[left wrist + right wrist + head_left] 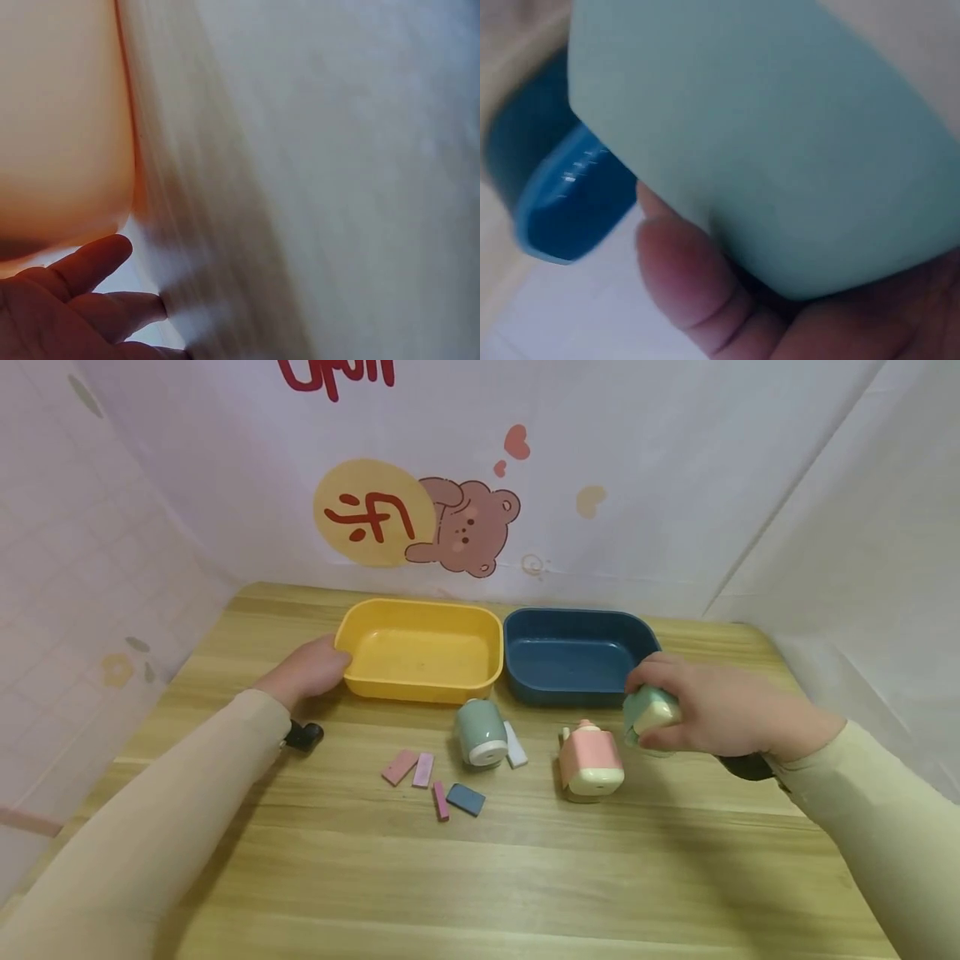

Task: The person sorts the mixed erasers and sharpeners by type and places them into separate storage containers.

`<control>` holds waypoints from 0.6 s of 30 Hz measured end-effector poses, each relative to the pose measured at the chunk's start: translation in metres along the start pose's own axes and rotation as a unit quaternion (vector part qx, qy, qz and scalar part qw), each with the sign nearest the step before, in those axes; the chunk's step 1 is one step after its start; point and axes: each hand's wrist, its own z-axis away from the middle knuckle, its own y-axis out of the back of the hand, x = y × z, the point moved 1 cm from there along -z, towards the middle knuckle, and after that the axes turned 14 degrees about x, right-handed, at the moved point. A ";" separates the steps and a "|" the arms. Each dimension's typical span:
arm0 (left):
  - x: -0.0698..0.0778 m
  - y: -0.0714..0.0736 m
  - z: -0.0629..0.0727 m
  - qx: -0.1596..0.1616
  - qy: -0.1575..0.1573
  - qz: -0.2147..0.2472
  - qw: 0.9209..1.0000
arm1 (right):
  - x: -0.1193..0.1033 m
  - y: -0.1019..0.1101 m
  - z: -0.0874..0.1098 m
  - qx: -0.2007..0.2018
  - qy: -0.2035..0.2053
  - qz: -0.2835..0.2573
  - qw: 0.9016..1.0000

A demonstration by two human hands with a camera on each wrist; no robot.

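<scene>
My left hand (311,668) holds the left end of a yellow bin (420,692), its thumb over the rim. In the left wrist view, fingers (97,262) show beside the bin's wall. My right hand (720,706) grips a mint-green and cream pencil sharpener (651,714), just off the right front corner of a dark blue bin (577,695). Its thumb lies along the sharpener's side in the right wrist view. Left of this hand stands a pink and cream pencil sharpener (591,760) with a small crank. A grey-green sharpener (482,731) stands before the yellow bin.
Small blocks like erasers lie on the wooden table (480,885): a pink one (401,766), a lilac one (423,770), a magenta one (440,800), a blue one (467,798) and a white one (514,745). A printed white cloth (637,443) hangs behind the bins.
</scene>
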 end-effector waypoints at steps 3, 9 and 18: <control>0.002 0.001 0.000 0.000 0.001 -0.005 1.000 | -0.007 0.008 -0.013 0.019 0.033 -0.006 0.999; 0.003 0.003 0.003 0.001 -0.006 -0.002 1.000 | -0.029 0.014 -0.051 0.049 0.059 -0.025 0.997; 0.003 0.003 0.004 0.005 -0.002 0.004 1.000 | -0.061 0.001 -0.119 0.065 0.093 -0.031 0.993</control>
